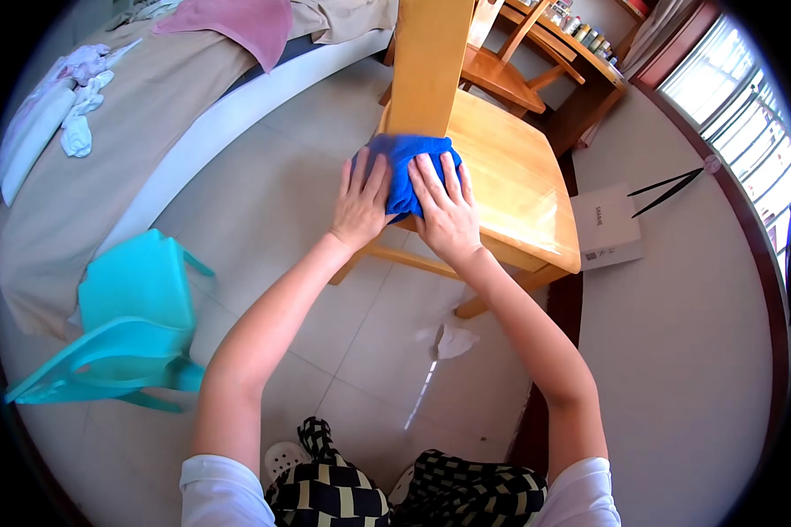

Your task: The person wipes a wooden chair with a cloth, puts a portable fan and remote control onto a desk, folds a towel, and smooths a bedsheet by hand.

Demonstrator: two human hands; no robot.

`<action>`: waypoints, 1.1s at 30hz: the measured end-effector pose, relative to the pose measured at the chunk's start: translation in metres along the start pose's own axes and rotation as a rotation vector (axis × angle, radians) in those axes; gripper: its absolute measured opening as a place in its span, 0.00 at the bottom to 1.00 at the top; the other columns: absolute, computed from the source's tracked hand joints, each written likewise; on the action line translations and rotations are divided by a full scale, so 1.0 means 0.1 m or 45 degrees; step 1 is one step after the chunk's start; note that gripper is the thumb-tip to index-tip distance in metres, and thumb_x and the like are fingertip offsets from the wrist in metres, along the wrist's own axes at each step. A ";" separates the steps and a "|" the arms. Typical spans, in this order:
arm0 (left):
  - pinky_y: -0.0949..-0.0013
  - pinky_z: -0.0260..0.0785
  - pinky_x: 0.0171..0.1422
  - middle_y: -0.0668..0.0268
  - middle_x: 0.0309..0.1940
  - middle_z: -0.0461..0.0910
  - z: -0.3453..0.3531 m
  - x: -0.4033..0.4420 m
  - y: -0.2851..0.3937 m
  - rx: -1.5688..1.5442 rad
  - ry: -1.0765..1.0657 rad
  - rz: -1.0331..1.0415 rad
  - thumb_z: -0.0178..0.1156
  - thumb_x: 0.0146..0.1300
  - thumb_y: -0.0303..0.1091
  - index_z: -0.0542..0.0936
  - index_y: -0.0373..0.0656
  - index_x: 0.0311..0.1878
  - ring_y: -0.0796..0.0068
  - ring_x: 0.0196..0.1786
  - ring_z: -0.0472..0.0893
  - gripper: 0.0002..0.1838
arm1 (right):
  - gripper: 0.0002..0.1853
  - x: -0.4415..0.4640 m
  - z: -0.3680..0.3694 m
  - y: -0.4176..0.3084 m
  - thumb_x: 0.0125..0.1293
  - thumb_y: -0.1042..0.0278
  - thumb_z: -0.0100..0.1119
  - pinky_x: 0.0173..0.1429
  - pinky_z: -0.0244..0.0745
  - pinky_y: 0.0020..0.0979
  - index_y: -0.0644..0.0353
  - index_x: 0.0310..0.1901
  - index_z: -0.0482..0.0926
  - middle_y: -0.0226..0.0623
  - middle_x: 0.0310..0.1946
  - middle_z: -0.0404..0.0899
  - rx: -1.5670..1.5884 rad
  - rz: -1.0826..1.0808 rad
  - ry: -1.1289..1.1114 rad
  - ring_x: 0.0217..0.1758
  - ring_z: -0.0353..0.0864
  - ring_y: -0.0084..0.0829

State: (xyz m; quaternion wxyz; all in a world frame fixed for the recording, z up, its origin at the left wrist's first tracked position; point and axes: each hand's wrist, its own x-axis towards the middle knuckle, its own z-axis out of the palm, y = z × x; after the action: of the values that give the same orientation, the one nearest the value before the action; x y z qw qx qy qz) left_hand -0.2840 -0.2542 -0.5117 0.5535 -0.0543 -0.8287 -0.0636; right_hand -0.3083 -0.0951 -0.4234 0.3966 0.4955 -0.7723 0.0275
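Note:
A bright blue cloth (402, 186) is bunched against the wooden chair (514, 167), at the lower end of its upright back panel (424, 70). My left hand (360, 209) presses on the cloth's left side, fingers pointing up and partly bent over it. On the right side of the same cloth lies my right hand (446, 215), its fingers curved over the fabric. Both arms reach forward, and the palms are hidden from above. Beneath the cloth, the chair's edge cannot be seen.
A turquoise plastic chair (141, 290) stands at left beside the bed (185, 105). White crumpled paper (455, 341) lies on the tiled floor. A white paper bag (606, 227) rests against the right wall. Another wooden chair (501, 79) and a desk (589, 114) stand behind.

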 end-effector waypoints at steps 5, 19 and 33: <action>0.41 0.48 0.68 0.51 0.63 0.58 0.13 -0.27 -0.05 0.015 -0.003 0.011 0.64 0.49 0.48 0.65 0.33 0.61 0.44 0.68 0.56 0.40 | 0.33 -0.14 0.16 -0.05 0.50 0.64 0.59 0.70 0.52 0.41 0.49 0.62 0.67 0.25 0.66 0.61 -0.015 -0.068 0.036 0.68 0.59 0.34; 0.37 0.49 0.66 0.48 0.59 0.59 0.37 -1.04 -0.16 0.163 -0.222 0.070 0.69 0.42 0.48 0.68 0.27 0.55 0.36 0.64 0.56 0.41 | 0.33 -0.58 0.40 -0.06 0.58 0.69 0.50 0.66 0.58 0.19 0.49 0.68 0.58 0.18 0.69 0.54 -0.050 -0.274 -0.149 0.68 0.60 0.15; 0.50 0.34 0.73 0.70 0.64 0.63 0.50 -0.90 0.15 0.390 -0.270 0.341 0.61 0.50 0.45 0.73 0.54 0.55 0.60 0.71 0.53 0.26 | 0.36 -1.21 0.38 0.33 0.56 0.74 0.48 0.66 0.60 0.19 0.53 0.69 0.54 0.21 0.69 0.55 -0.055 -0.208 -0.140 0.65 0.63 0.15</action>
State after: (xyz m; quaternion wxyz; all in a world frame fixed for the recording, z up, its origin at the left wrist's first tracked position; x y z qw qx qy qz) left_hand -0.2922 -0.2328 -0.6132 0.4684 -0.0857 -0.8676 0.1429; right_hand -0.3329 -0.0049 -0.5155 0.3652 0.5490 -0.7503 -0.0486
